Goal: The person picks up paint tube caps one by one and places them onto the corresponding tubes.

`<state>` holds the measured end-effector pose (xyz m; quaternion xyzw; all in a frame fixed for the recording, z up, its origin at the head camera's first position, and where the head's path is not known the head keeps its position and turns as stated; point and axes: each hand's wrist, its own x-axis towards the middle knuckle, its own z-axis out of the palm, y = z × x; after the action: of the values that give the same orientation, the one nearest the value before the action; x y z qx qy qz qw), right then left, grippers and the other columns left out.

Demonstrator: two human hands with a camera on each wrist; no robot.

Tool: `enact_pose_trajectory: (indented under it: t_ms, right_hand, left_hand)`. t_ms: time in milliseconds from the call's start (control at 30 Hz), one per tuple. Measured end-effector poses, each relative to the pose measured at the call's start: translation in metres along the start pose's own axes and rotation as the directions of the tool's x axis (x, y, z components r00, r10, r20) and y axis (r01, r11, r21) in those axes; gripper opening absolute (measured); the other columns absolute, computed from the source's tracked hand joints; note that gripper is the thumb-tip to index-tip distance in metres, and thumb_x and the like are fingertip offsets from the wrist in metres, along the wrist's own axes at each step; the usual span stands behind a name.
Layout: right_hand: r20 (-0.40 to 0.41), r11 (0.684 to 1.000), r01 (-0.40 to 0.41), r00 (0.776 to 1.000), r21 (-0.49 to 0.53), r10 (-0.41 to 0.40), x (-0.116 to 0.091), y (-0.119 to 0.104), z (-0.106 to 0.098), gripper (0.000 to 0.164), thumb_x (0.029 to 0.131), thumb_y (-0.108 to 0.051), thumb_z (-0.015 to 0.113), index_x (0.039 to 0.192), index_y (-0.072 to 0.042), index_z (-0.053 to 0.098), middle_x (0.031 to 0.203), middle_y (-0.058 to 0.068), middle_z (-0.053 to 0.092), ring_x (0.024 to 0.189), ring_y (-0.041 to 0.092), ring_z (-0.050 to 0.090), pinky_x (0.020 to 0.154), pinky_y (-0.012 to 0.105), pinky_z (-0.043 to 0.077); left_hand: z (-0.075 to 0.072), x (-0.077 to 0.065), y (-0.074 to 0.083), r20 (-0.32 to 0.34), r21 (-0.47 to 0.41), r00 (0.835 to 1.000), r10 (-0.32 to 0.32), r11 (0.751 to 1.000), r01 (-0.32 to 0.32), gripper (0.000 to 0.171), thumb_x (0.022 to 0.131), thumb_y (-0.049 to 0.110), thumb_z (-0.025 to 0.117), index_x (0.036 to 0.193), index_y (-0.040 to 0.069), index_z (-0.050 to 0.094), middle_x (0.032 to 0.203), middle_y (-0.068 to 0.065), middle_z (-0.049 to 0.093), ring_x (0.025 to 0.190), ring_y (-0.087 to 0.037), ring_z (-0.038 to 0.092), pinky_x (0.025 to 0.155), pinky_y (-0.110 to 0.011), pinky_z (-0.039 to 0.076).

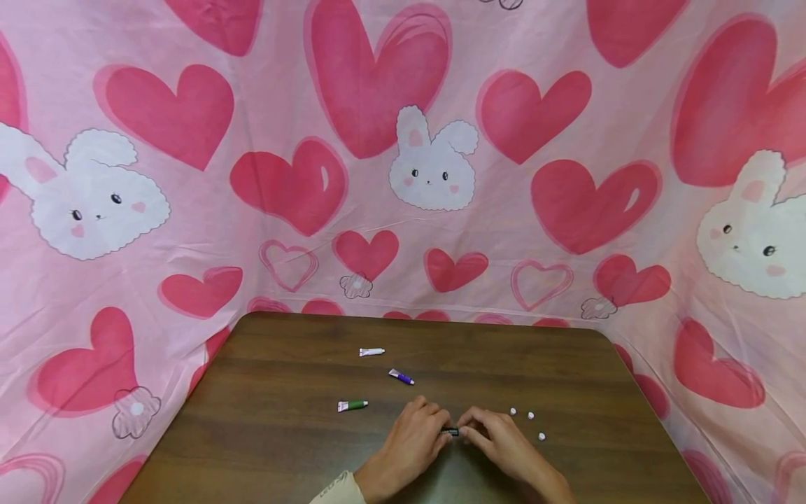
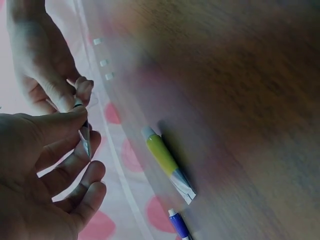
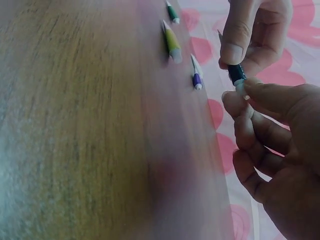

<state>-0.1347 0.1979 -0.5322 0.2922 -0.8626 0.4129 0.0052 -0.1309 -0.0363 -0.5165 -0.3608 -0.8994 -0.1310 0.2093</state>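
My left hand (image 1: 412,437) pinches a small dark paint tube (image 3: 236,73) between thumb and fingers. The tube's crimped silver end (image 2: 86,142) sticks out past the left fingertips. At the other end, the thumb and forefinger of my right hand (image 1: 497,441) pinch the tube's white cap (image 3: 241,89). Both hands meet over the front part of the wooden table (image 1: 283,448). A green tube (image 1: 354,404) lies to the left of the hands, and a purple tube (image 1: 401,377) lies beyond them.
Farther back rests a tube (image 1: 371,352) that looks pale in the head view; a yellow tube (image 3: 172,47) shows in the wrist views. Three small white caps (image 1: 531,416) sit right of my right hand. Pink heart-and-rabbit cloth (image 1: 434,224) hangs around the table.
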Motion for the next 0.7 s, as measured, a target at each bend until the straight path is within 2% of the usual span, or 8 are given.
enact_pose_trajectory:
  t_ms: [67, 233, 400, 533, 700]
  right_hand:
    - [-0.009, 1.0, -0.011, 1.0, 0.019, 0.011, 0.0, -0.0005, 0.0002, 0.002, 0.105, -0.019, 0.073, 0.107, -0.019, 0.073, 0.09, -0.005, 0.075, 0.08, -0.005, 0.063, 0.069, 0.023, 0.055]
    - [-0.052, 1.0, 0.001, 0.999, 0.018, 0.0, -0.0013, -0.001, 0.002, 0.011, 0.099, -0.014, 0.08, 0.102, -0.018, 0.071, 0.085, -0.012, 0.067, 0.075, -0.008, 0.057, 0.062, 0.021, 0.051]
    - [-0.095, 1.0, 0.013, 0.995, -0.018, -0.015, -0.002, -0.0014, 0.0031, 0.017, 0.095, -0.01, 0.083, 0.1, -0.019, 0.07, 0.087, -0.014, 0.065, 0.078, -0.007, 0.056, 0.063, 0.022, 0.052]
    - [-0.092, 1.0, 0.011, 0.996, -0.02, -0.013, -0.002, -0.0013, 0.0028, 0.014, 0.097, -0.011, 0.082, 0.1, -0.018, 0.07, 0.088, -0.013, 0.065, 0.078, -0.007, 0.057, 0.064, 0.022, 0.052]
    - [-0.084, 0.999, 0.049, 0.995, -0.023, -0.051, -0.0022, 0.0003, 0.0022, 0.005, 0.101, -0.016, 0.077, 0.101, -0.016, 0.072, 0.09, -0.011, 0.069, 0.08, -0.006, 0.058, 0.066, 0.022, 0.053]
  left_hand:
    - [0.0014, -0.0002, -0.0004, -0.013, -0.005, 1.0, -0.001, 1.0, 0.0, 0.015, 0.089, 0.028, 0.089, 0.096, 0.024, 0.077, 0.089, 0.013, 0.072, 0.085, -0.007, 0.053, 0.075, -0.021, 0.041]
    - [0.0047, -0.0002, -0.0017, -0.029, -0.018, 1.0, -0.004, 1.0, 0.003, 0.016, 0.088, 0.028, 0.09, 0.096, 0.023, 0.077, 0.087, 0.013, 0.071, 0.083, -0.007, 0.052, 0.073, -0.02, 0.038]
    - [0.0041, 0.0001, -0.0009, -0.022, -0.019, 1.0, -0.01, 1.0, 0.009, 0.016, 0.089, 0.028, 0.089, 0.096, 0.023, 0.077, 0.087, 0.012, 0.07, 0.083, -0.007, 0.052, 0.072, -0.02, 0.038]
    - [0.0033, -0.0001, -0.0005, -0.024, -0.013, 1.0, -0.01, 1.0, 0.009, 0.015, 0.089, 0.028, 0.089, 0.096, 0.023, 0.076, 0.087, 0.013, 0.071, 0.084, -0.007, 0.052, 0.073, -0.02, 0.039]
    - [0.0027, -0.0003, 0.0, -0.016, 0.002, 1.0, -0.012, 1.0, 0.012, 0.014, 0.091, 0.029, 0.088, 0.098, 0.024, 0.077, 0.09, 0.012, 0.072, 0.086, -0.008, 0.055, 0.075, -0.022, 0.042]
